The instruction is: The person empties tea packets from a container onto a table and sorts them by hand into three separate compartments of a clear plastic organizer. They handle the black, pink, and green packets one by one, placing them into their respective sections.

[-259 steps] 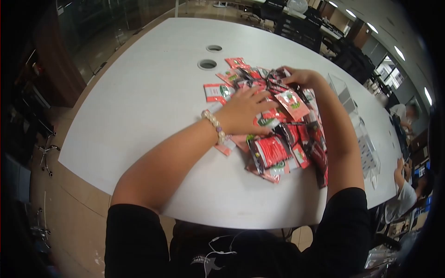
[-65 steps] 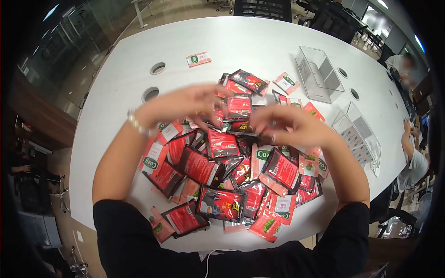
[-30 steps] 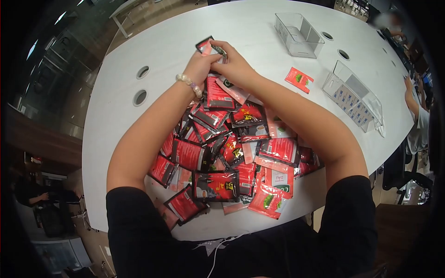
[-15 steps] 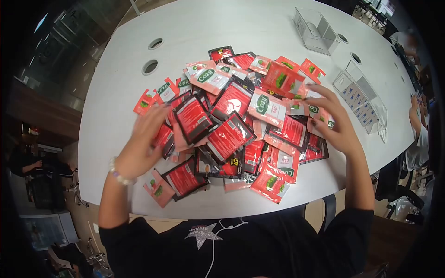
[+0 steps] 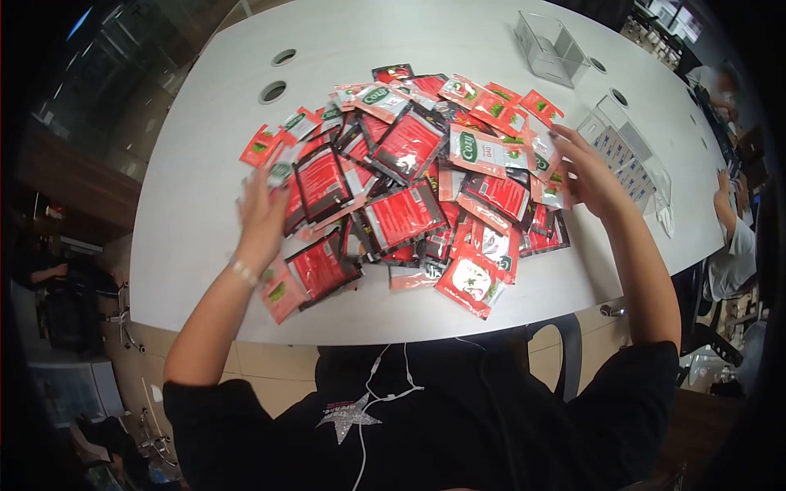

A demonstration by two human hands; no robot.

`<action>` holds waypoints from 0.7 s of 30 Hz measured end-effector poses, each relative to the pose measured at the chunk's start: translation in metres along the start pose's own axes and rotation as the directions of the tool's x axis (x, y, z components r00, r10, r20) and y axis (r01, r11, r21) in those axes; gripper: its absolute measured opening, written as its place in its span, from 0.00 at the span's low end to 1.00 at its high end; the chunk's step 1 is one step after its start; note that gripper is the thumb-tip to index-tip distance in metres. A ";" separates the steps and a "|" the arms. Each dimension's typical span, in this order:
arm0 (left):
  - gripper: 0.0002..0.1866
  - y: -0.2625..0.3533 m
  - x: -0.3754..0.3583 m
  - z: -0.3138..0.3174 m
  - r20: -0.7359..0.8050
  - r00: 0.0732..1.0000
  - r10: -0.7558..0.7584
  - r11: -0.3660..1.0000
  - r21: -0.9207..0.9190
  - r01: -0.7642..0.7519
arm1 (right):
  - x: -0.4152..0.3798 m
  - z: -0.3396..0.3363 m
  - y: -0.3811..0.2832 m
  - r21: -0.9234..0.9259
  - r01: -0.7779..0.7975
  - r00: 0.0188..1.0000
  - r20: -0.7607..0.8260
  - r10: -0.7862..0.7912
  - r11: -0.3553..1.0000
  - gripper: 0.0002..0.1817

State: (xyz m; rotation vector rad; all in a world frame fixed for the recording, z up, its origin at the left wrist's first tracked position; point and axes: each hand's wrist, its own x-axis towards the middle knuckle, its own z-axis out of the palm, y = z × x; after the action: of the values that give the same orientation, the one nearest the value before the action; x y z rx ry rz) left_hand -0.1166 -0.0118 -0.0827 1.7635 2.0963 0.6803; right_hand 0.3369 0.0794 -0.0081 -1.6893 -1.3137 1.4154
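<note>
- Spreading the heap of sachets [image 5: 409, 184] over the white counter [image 5: 205, 164].
- Left hand [image 5: 264, 214] flat at left edge, right hand [image 5: 585, 168] at right edge; fingers open, gripping nothing.
- Next, probably: pick single sachets apart.

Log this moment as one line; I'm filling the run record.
left hand open, at sachet pile left edge | right hand open, at its right edge | clear bins beyond | white table
</note>
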 end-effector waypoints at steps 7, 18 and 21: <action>0.49 0.061 0.040 0.053 -0.069 0.989 0.127 0.985 -0.109 -0.134 | 0.044 0.045 -0.014 0.222 0.122 0.946 0.268 -0.181 0.967 0.37; 0.43 0.091 0.049 0.035 0.040 0.997 0.063 0.465 -0.885 0.006 | 0.017 0.120 -0.082 -0.526 0.759 0.532 0.163 -0.831 0.382 0.23; 0.35 0.079 0.058 0.025 0.039 0.997 -0.062 0.183 -0.982 0.050 | -0.015 0.171 -0.083 -0.678 0.732 0.443 0.400 -0.803 0.066 0.23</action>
State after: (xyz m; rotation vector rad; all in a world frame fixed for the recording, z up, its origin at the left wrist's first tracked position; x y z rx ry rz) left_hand -0.0491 0.0586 -0.0570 0.8274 1.0430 1.5527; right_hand 0.1490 0.0672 0.0226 -0.9541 -2.5012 -0.0085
